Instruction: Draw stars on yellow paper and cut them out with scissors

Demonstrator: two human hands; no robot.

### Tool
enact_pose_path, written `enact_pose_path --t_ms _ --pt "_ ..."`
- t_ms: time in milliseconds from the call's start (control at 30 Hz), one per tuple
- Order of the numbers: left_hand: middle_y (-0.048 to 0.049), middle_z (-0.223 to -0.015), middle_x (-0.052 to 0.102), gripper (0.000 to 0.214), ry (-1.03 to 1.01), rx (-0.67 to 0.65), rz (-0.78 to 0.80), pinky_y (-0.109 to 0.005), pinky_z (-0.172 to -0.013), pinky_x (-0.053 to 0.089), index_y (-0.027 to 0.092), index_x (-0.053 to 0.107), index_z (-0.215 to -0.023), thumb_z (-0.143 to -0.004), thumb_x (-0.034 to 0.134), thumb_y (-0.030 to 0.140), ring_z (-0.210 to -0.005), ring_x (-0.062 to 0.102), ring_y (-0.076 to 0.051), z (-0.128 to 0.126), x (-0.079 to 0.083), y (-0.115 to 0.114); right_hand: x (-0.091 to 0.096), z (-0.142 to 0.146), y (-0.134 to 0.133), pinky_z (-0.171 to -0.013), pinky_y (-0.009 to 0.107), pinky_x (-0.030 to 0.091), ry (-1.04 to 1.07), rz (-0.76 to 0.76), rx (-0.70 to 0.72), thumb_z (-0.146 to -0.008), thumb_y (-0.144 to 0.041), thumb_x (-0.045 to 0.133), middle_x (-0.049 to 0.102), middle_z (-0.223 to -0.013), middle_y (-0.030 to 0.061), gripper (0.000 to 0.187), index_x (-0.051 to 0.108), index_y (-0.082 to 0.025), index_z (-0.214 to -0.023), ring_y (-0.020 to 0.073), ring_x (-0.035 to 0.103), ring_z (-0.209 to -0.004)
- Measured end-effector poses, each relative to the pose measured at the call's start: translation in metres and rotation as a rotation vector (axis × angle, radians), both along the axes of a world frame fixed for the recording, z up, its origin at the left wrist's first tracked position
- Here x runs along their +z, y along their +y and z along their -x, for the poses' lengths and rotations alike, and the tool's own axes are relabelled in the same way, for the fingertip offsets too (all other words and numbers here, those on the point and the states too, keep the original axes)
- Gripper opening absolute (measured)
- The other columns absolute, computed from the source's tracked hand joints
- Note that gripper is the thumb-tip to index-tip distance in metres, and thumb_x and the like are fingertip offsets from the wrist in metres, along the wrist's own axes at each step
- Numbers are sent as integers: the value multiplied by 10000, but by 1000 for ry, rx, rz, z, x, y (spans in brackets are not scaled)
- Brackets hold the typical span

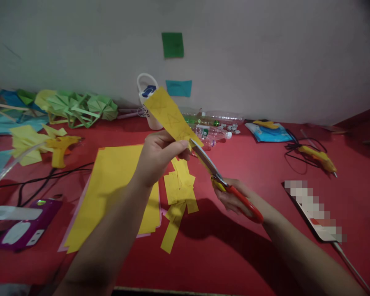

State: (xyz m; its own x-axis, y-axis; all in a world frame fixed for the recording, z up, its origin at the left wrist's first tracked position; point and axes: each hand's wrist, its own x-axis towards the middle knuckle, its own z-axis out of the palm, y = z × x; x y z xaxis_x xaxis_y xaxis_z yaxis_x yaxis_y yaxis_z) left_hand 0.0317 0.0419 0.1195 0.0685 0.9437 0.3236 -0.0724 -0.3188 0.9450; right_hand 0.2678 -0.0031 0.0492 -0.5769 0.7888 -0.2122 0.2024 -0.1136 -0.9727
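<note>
Held up in front of me is a yellow paper strip (169, 115) with stars drawn on it in thin lines. My left hand (160, 154) pinches its lower edge between thumb and fingers. In my right hand (231, 195) are scissors (245, 203) with red handles, their blades pointing up and left. The blade tips meet the strip's lower end, close to my left thumb. Below, cut yellow paper pieces (179, 187) lie in a loose pile on the red table (209, 259). Left of them is a stack of yellow sheets (117, 176), partly behind my left forearm.
A yellow glue gun (60, 148) and a purple box (27, 224) are at the left; another yellow tool (317, 158) with a black cord lies right. A phone (311, 213) is cabled at the right. Plastic bottles (209, 133) and a white tumbler (151, 113) stand or lie along the wall.
</note>
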Motion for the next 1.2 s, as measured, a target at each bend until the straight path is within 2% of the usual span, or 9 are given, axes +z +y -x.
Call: enact_pose_path --t_ms 200,433,633,933,1200 --pt "-12 -572 697 147 -10 14 -2 -292 -562 546 202 679 -592 -725 655 259 -554 659 -156 -12 -3 -7 -1 4 -1 -435 232 348 162 -60 29 -903 -642 590 391 -554 -93 461 450 -223 -771 64 318 -409" --pt "-38 -664 742 278 151 62 48 -326 -758 587 212 665 -569 -805 593 341 -727 721 -197 -17 -4 -13 5 8 -3 -417 223 314 182 -91 32 -887 -681 584 399 -556 -88 500 441 -221 -753 59 323 -410" --pt "-45 -675 749 288 136 78 69 -313 -742 564 195 664 -552 -796 622 341 -752 723 -205 -13 -8 -12 9 8 -3 -408 205 306 182 -60 45 -917 -627 589 393 -576 -90 473 421 -217 -752 48 318 -415" --pt "-26 -645 733 269 147 102 96 -294 -712 580 207 712 -583 -784 647 374 -702 706 -182 -13 -8 -13 9 14 -8 -345 195 241 204 -16 7 -888 -685 581 364 -558 -101 510 392 -233 -747 41 281 -381" --pt "-31 -669 749 288 151 135 252 -321 -763 576 213 706 -554 -745 703 428 -766 717 -209 -10 -10 -11 5 13 -8 -361 202 282 136 -91 -30 -906 -674 561 387 -517 -95 500 409 -230 -733 51 308 -375"
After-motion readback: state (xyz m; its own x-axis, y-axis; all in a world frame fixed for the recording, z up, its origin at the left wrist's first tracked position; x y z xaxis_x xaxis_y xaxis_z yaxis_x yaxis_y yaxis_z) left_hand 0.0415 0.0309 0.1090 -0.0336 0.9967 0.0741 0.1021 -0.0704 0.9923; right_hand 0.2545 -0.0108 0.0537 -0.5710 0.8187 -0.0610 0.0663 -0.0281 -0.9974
